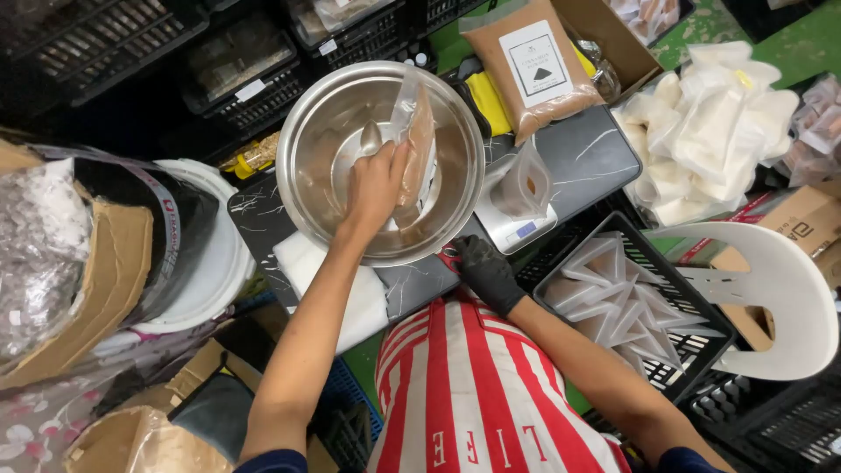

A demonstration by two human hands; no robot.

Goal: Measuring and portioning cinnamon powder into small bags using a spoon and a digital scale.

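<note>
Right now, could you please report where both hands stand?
Left hand holds brown-powder pouch inside steel bowl. Right hand, black glove, rests at bowl's rim. Spoon lies in bowl.

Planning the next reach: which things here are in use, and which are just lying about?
In use: left hand holding clear pouch in steel bowl; spoon; gloved right hand; scale.
Lying about: white chair, white bucket, black crates.

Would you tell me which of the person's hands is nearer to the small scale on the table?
The right hand, gloved in black, rests at the table edge just below the scale. The left hand is farther, inside the steel bowl.
</note>
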